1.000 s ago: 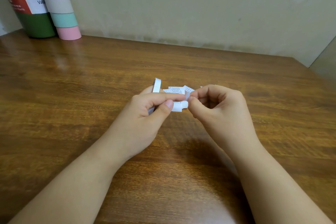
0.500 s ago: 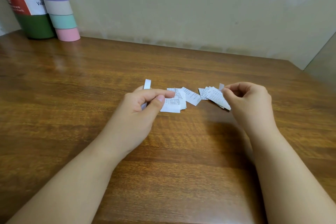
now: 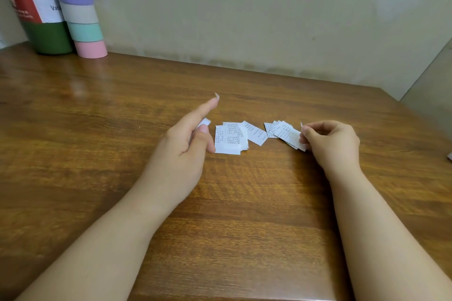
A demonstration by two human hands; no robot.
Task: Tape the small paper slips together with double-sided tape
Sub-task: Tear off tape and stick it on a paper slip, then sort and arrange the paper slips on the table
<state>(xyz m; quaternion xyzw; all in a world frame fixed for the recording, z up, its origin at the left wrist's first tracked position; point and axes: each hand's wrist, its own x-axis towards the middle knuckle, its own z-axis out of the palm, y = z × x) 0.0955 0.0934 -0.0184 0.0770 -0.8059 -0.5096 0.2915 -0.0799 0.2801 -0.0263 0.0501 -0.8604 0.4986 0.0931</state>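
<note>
White printed paper slips lie in two small heaps on the brown wooden surface, and everything here can be placed from the nearer heap, the left stack. That stack rests flat, its slips overlapping, long edges running roughly away from the person, a blank margin at the near end. One loose slip leans off its right side at a slant. Further right, just apart, a fanned bunch spreads like cards. The right hand is at the fan's right end, fingers curled and pinching its corner. The left hand is immediately left of the stack, thumb tip almost touching its near corner, index finger stretched out; a small white piece, perhaps tape or its backing, shows behind the thumb, though whether it is actually held I cannot tell. So the left hand sits closer to the stack, and I would guess a piece from the fan gets carried leftward onto it.
</note>
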